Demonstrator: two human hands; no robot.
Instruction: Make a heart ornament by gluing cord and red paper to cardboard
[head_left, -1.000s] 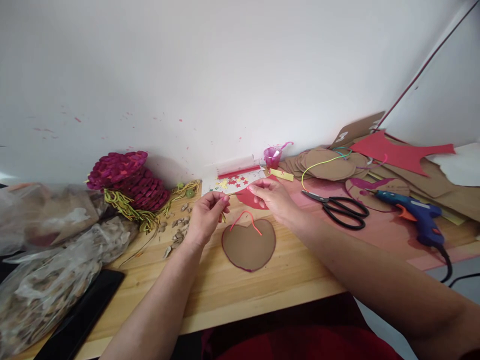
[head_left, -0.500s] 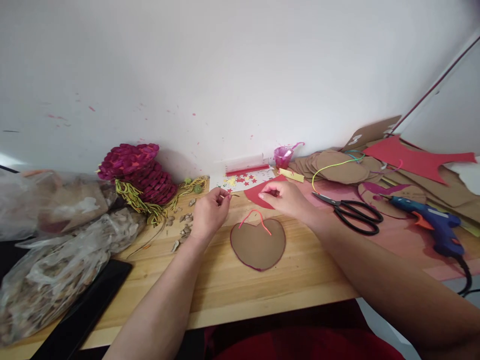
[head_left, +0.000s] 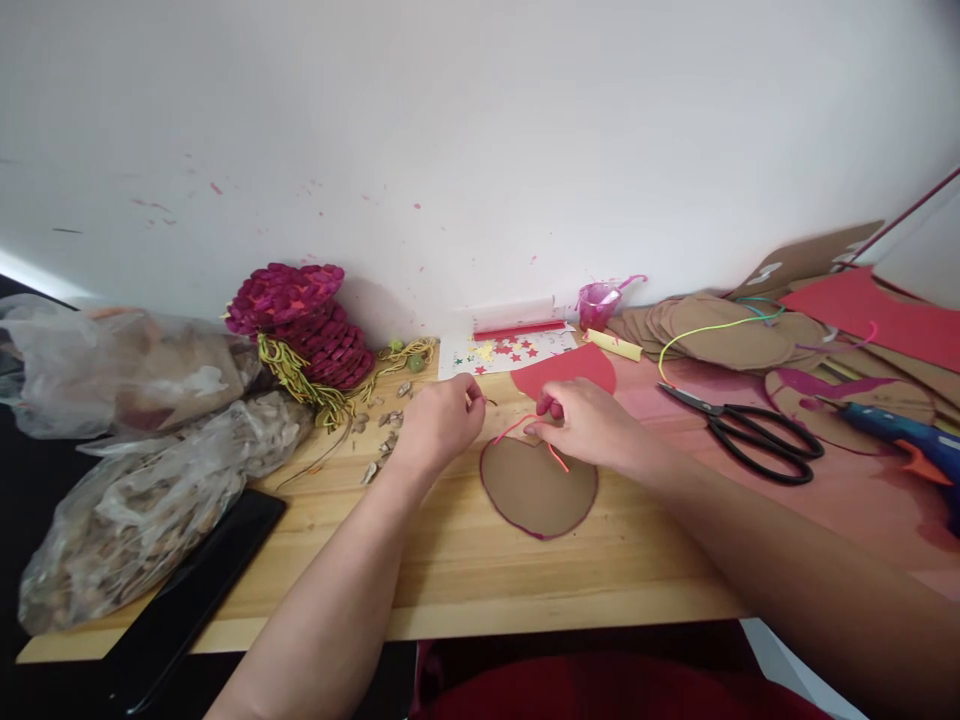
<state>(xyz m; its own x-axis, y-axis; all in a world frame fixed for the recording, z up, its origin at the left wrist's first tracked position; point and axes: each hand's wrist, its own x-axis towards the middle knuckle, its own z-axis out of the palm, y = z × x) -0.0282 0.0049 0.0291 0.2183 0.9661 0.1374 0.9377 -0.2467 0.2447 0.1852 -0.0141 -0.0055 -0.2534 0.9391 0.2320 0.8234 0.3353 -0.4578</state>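
A brown cardboard heart [head_left: 538,495] with a purple edge lies flat on the wooden table in front of me. An orange cord [head_left: 559,458] curves in a loop over its upper edge. My right hand [head_left: 574,420] has its thumb and fingertips closed at the top of that loop, covering part of it. My left hand [head_left: 448,415] is pinched just above the heart's upper left. A short, thin, dark strand [head_left: 491,402] pokes out of its fingertips; I cannot make out its kind. Behind the right hand lies a red paper piece [head_left: 559,372].
Black-handled scissors [head_left: 765,432], a blue glue gun [head_left: 896,428] and stacked cardboard pieces [head_left: 701,332] are at right. Paper with star stickers [head_left: 457,358] lies at the wall, near a pink cup [head_left: 598,303]. Left are small shell-like pieces [head_left: 390,420], a magenta craft [head_left: 300,320] and plastic bags [head_left: 172,500].
My right hand has come down and toward me from the red paper to the orange cord. My left hand keeps its pinch on the strand. The view has swung slightly left.
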